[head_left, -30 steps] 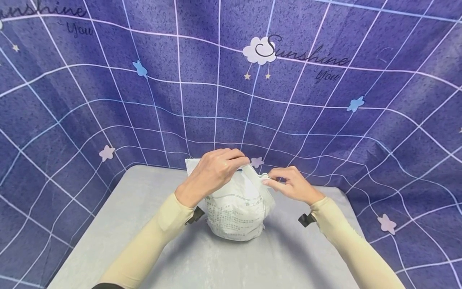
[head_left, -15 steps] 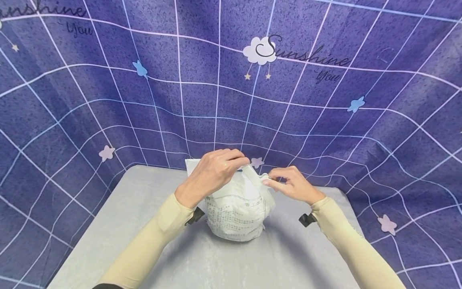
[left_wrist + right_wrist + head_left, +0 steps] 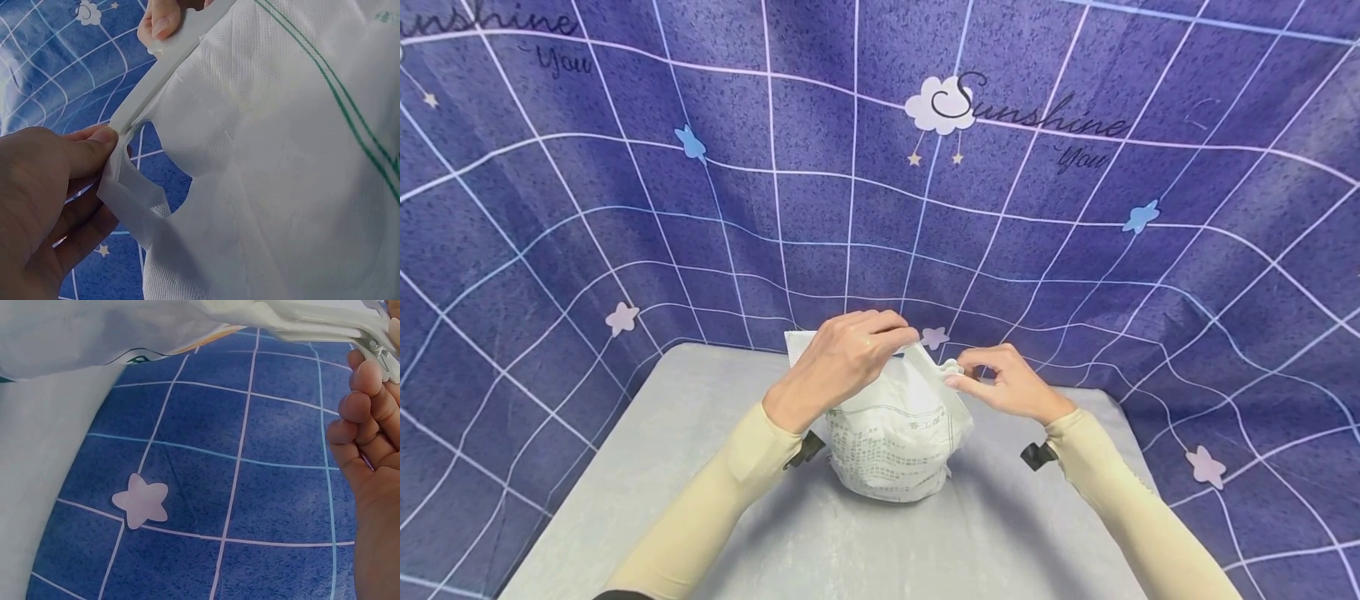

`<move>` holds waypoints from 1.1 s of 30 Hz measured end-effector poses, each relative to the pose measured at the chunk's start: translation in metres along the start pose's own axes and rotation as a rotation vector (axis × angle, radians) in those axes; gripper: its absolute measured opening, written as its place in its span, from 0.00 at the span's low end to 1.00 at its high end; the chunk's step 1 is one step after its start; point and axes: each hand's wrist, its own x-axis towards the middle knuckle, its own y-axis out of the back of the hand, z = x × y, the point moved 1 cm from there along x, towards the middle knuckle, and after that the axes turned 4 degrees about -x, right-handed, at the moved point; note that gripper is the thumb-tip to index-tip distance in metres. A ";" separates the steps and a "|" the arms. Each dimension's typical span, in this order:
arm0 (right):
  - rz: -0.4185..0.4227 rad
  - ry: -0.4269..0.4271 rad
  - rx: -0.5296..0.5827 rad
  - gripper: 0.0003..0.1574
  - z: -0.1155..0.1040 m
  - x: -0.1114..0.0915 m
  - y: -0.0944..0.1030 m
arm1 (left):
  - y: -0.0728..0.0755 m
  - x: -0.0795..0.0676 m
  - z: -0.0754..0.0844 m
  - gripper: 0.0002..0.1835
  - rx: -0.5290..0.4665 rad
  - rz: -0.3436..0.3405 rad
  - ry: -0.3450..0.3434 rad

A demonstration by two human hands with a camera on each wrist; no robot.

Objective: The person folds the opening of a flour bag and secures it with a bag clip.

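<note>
A white woven bag with printed rows of text stands upright on the table. Across its folded top runs a long white bag clip, slanting down toward the right in the head view. My left hand pinches one end of the clip together with the bag's top edge, beside a cut-out handle hole. At the other end, my right hand pinches the clip's wider tip between thumb and fingers. A small hinge or latch part shows there in the right wrist view, close to the fingertips. The bag's contents are hidden.
The grey-white table has rounded far corners. Behind and beside it hangs a blue-purple cloth with grid lines, stars and clouds. Dark wrist mounts sit under both sleeves.
Both hands and the bag stay almost in place. The clip's white tip shows slightly more beside my right fingertips than before.
</note>
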 end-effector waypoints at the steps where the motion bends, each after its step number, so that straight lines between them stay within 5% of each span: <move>1: 0.000 -0.001 -0.001 0.21 0.000 0.000 0.000 | 0.000 0.000 0.000 0.14 -0.007 0.000 0.000; 33: 0.018 -0.064 0.042 0.13 0.001 -0.005 -0.005 | -0.002 0.002 0.001 0.11 -0.002 0.029 0.002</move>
